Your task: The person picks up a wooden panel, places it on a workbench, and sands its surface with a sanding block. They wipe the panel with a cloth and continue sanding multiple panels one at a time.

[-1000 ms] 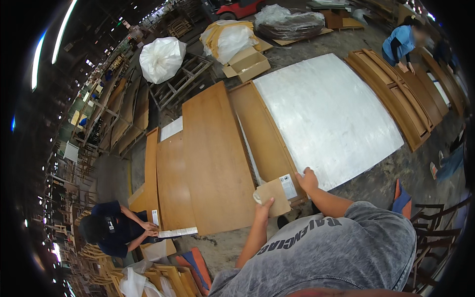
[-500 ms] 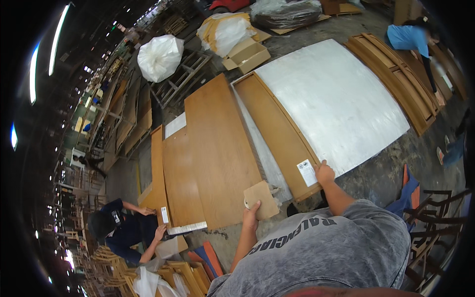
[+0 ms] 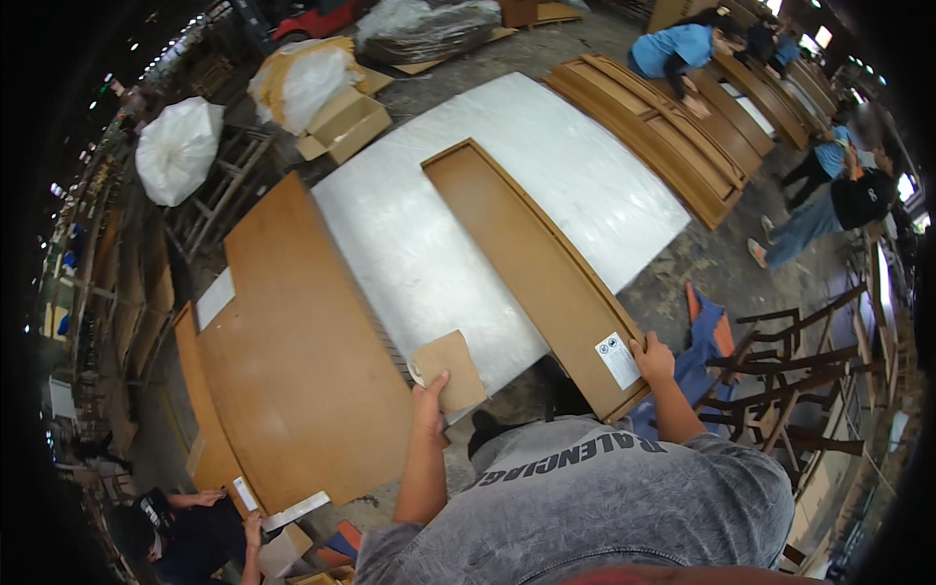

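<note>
A folded tan piece of paper or card (image 3: 454, 370) is pinched in my left hand (image 3: 429, 398), above the near edge of the white-covered work surface (image 3: 400, 263). Which material it is, I cannot tell. My right hand (image 3: 655, 359) is closed on the right edge of a long brown wooden panel (image 3: 526, 263) with a raised rim, near its close end. Its fingers curl over the rim beside a white label (image 3: 616, 361) on the panel. The panel lies slantwise across the white surface, its close end towards my body.
Wide wooden panels (image 3: 292, 361) lie at left, where a co-worker's hand (image 3: 255, 529) touches an edge. Stacked curved frames (image 3: 643, 136) and a person in blue (image 3: 673, 54) are at far right. Wooden chair frames (image 3: 790, 375) stand at right. An open carton (image 3: 349, 127) sits behind.
The labelled panel has shifted right across the white surface, away from the wide panels, with my right hand on it. My left hand still holds the tan piece. The view has turned right.
</note>
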Demonstrator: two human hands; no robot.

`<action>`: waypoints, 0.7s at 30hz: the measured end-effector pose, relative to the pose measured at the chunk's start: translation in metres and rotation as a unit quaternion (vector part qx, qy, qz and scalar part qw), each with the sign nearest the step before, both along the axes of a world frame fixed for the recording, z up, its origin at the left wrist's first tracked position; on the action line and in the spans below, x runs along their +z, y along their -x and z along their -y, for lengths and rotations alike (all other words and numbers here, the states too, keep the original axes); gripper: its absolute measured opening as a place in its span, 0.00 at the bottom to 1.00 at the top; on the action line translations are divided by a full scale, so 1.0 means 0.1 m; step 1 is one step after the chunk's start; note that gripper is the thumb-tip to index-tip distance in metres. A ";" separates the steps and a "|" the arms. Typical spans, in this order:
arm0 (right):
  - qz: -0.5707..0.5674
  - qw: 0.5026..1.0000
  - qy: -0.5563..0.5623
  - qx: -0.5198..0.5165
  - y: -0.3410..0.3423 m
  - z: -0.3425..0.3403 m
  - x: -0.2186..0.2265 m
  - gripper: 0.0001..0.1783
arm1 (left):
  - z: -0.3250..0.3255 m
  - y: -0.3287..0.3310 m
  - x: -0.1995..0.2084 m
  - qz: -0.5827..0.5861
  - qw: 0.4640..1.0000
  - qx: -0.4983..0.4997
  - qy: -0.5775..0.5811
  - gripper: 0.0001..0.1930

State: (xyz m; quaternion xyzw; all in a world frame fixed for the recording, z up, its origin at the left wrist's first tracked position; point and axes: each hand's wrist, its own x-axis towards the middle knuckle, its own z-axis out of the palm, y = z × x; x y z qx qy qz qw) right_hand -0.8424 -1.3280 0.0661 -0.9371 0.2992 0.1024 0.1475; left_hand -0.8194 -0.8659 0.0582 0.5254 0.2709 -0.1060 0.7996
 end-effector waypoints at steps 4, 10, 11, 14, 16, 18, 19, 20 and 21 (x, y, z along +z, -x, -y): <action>0.001 0.999 -0.017 -0.049 -0.02 0.43 -0.10 0.28 | 0.45 -0.43 -0.06 0.008 0.999 -0.051 -0.011 0.23; 0.004 0.999 -0.034 -0.039 -0.77 1.41 -0.41 0.27 | 1.51 -1.02 0.03 -0.005 0.997 -0.055 -0.058 0.22; 0.008 0.999 -0.031 -0.032 -0.98 1.63 -0.41 0.27 | 1.69 -1.08 0.04 -0.003 0.996 -0.055 -0.069 0.22; -0.005 0.998 -0.055 -0.027 -1.52 1.99 -0.51 0.27 | 2.13 -1.14 0.11 -0.012 0.994 -0.027 -0.102 0.21; -0.006 0.998 -0.059 -0.024 -1.93 2.24 -0.53 0.27 | 2.36 -1.16 0.21 -0.011 0.994 -0.018 -0.109 0.21; -0.002 0.998 -0.066 -0.016 -2.31 2.40 -0.56 0.27 | 2.50 -1.09 0.33 -0.015 0.992 -0.001 -0.125 0.21; 0.012 0.998 -0.065 -0.003 -2.49 2.52 -0.56 0.27 | 2.56 -1.05 0.35 -0.022 0.992 0.008 -0.120 0.21; 0.025 0.997 -0.066 0.010 -2.68 2.64 -0.56 0.27 | 2.57 -1.01 0.38 -0.030 0.993 0.015 -0.116 0.21; 0.035 0.997 -0.066 0.021 -2.82 2.76 -0.57 0.27 | 2.58 -0.95 0.41 -0.041 0.993 0.021 -0.111 0.21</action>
